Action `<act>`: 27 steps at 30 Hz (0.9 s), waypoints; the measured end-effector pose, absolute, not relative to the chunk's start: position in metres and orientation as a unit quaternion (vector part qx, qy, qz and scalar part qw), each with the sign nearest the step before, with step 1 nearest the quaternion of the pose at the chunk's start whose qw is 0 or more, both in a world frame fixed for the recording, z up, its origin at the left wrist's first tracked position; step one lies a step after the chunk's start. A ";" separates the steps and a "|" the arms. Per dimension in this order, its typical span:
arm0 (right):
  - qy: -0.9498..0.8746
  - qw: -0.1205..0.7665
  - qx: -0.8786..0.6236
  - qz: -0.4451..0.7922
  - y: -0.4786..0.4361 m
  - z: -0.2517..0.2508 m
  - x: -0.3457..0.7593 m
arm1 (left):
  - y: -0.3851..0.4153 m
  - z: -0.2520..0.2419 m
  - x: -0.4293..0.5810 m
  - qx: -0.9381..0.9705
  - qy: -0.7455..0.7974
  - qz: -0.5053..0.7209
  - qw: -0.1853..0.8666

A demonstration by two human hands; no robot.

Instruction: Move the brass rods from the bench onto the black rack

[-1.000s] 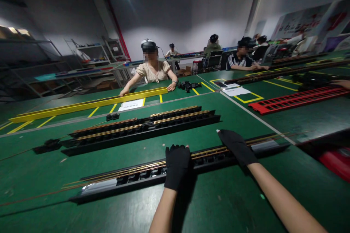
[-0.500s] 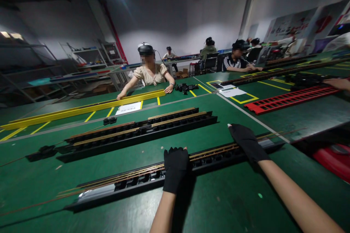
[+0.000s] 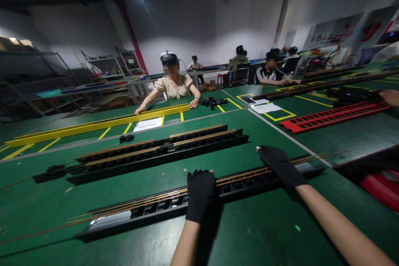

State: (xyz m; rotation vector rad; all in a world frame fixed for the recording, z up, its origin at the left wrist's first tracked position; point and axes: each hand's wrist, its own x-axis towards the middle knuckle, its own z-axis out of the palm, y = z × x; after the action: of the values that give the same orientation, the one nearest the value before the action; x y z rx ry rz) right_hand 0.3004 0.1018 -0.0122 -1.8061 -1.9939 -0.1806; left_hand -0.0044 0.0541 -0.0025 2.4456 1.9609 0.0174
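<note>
A long black channel (image 3: 249, 187) with thin brass-coloured rods (image 3: 156, 198) along it lies across the green table in front of me. My left hand (image 3: 201, 193), in a black fingerless glove, is closed over the middle of the channel and its rods. My right hand (image 3: 280, 164), gloved alike, rests over the channel's right part; its fingers point left and their undersides are hidden. Silvery pieces (image 3: 110, 219) sit in the channel's left end. Farther back lie more black channels (image 3: 162, 156) with similar rods, touched by neither hand.
Across the table a person (image 3: 174, 85) holds a long yellow beam (image 3: 102, 124). A red ladder-like frame (image 3: 336, 116) lies at the right, near another person's hand (image 3: 390, 97). White sheets (image 3: 149, 124) and a black device (image 3: 213, 102) lie on the far side.
My right hand has shifted slightly left and down along the channel. My left hand stays where it was. The view has moved slightly.
</note>
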 end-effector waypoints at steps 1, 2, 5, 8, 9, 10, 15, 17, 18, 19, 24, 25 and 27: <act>-0.716 0.222 -0.658 -0.062 0.107 -0.012 0.298 | 0.054 -0.002 -0.004 0.781 0.625 0.006 0.004; -0.713 0.223 -0.663 -0.055 0.111 -0.014 0.295 | 0.054 -0.002 -0.004 0.781 0.625 0.005 0.005; -0.717 0.219 -0.661 -0.032 0.112 -0.029 0.290 | 0.054 -0.003 -0.004 0.781 0.625 0.006 0.007; -0.767 0.203 -0.608 0.003 0.100 -0.049 0.293 | 0.054 -0.003 -0.005 0.781 0.625 0.006 0.008; -0.781 0.203 -0.590 0.006 0.095 -0.054 0.295 | 0.054 -0.003 -0.005 0.782 0.624 0.006 0.010; -0.785 0.203 -0.585 0.007 0.091 -0.058 0.298 | 0.054 -0.003 -0.005 0.783 0.622 0.006 0.012; -0.802 0.185 -0.568 0.001 0.087 -0.047 0.297 | 0.054 -0.002 -0.006 0.784 0.620 0.009 0.021; -0.800 0.183 -0.571 -0.005 0.091 -0.035 0.285 | 0.055 -0.002 -0.006 0.783 0.622 0.011 0.023; -0.787 0.191 -0.586 -0.015 0.094 -0.030 0.277 | 0.055 -0.003 -0.006 0.781 0.624 0.012 0.024; -0.772 0.202 -0.603 -0.024 0.096 -0.026 0.269 | 0.055 -0.003 -0.006 0.780 0.625 0.013 0.025; -0.768 0.229 -0.595 -0.053 0.100 -0.037 0.241 | 0.055 -0.003 -0.005 0.774 0.632 0.016 0.026; -0.775 0.228 -0.587 -0.054 0.099 -0.043 0.240 | 0.055 -0.003 -0.005 0.774 0.633 0.016 0.027; -0.787 0.231 -0.570 -0.053 0.095 -0.054 0.240 | 0.056 -0.003 -0.005 0.773 0.634 0.014 0.029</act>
State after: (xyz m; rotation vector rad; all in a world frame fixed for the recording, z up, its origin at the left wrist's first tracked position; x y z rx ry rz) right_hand 0.2397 0.0955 -0.0535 -1.5680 -2.1634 -0.1466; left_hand -0.0050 0.0556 -0.0030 2.3852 1.9553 0.0427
